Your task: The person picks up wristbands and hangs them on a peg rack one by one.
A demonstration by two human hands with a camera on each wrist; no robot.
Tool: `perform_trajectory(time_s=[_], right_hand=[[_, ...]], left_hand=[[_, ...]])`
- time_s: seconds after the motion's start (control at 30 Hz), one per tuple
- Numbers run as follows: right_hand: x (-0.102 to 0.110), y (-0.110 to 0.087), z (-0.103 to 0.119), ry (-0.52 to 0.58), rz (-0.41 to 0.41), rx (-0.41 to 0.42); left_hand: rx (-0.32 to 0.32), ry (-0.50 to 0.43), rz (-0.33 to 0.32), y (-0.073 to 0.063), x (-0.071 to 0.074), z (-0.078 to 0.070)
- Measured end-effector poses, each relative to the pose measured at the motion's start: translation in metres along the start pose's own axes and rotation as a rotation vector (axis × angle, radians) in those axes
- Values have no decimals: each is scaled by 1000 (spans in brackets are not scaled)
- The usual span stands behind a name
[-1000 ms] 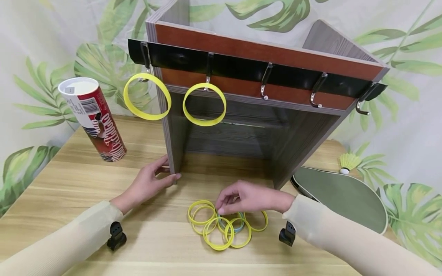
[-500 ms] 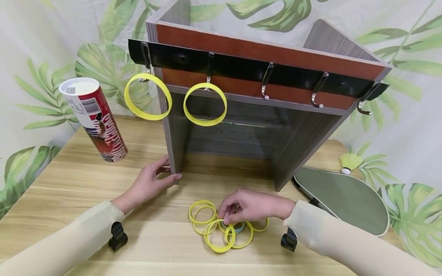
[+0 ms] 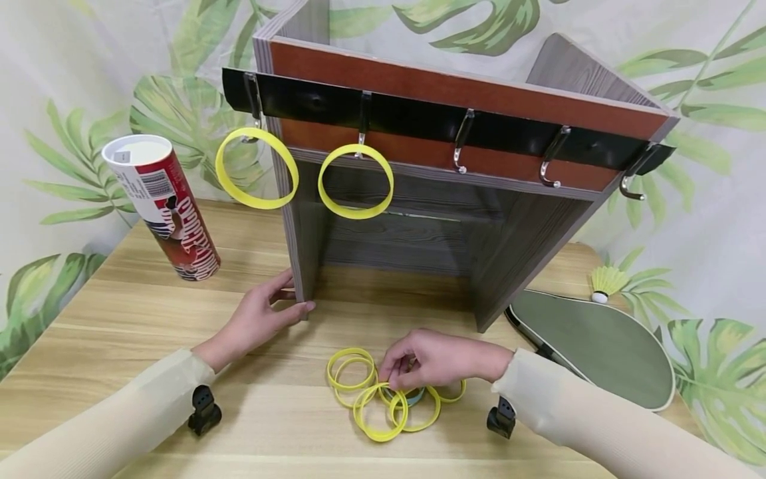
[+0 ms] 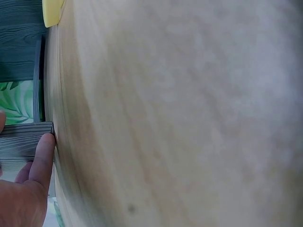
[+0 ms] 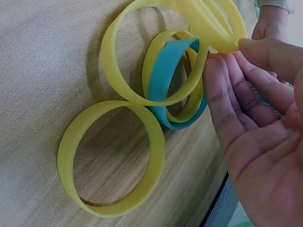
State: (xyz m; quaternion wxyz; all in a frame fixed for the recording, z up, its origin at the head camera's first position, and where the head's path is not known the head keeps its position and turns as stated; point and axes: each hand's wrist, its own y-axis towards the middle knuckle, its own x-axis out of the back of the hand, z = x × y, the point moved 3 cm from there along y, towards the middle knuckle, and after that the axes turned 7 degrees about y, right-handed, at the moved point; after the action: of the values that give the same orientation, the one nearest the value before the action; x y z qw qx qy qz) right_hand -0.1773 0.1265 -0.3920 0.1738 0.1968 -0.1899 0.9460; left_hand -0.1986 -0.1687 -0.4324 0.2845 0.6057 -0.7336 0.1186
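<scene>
My left hand (image 3: 257, 319) grips the foot of the grey wooden rack's left side panel (image 3: 299, 246); the left wrist view shows its fingers (image 4: 45, 156) on both sides of the panel's end. On the table, my right hand (image 3: 431, 359) is over a loose cluster of yellow silicone wristbands (image 3: 366, 432). Thumb and fingertips pinch a yellow wristband (image 5: 213, 26), raised at a tilt in the right wrist view. Beneath it lies a blue wristband (image 5: 161, 78), overlapping another yellow one. Two yellow wristbands hang on the rack's left hooks, a left one (image 3: 257, 202) and a second (image 3: 356, 213).
A black rail (image 3: 413, 114) with several metal hooks spans the rack's red-brown front board (image 3: 455, 80). A red and white snack tube (image 3: 179, 219) stands to the left. At the right lie a green racket-shaped case (image 3: 586, 346) and a yellow shuttlecock (image 3: 607, 281).
My right hand has moved slightly toward me and to the right, and the front yellow wristband has shifted slightly toward me. My left hand keeps its grip on the panel.
</scene>
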Motion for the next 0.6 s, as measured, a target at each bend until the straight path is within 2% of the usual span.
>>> perform_trajectory(time_s=[0.37,0.6], right_hand=[[5,-7,7,24,-13,6],[8,-14,11,108,-13,6]], left_hand=[[3,3,-2,0,0,0],[14,6,-1,-1,0,0]])
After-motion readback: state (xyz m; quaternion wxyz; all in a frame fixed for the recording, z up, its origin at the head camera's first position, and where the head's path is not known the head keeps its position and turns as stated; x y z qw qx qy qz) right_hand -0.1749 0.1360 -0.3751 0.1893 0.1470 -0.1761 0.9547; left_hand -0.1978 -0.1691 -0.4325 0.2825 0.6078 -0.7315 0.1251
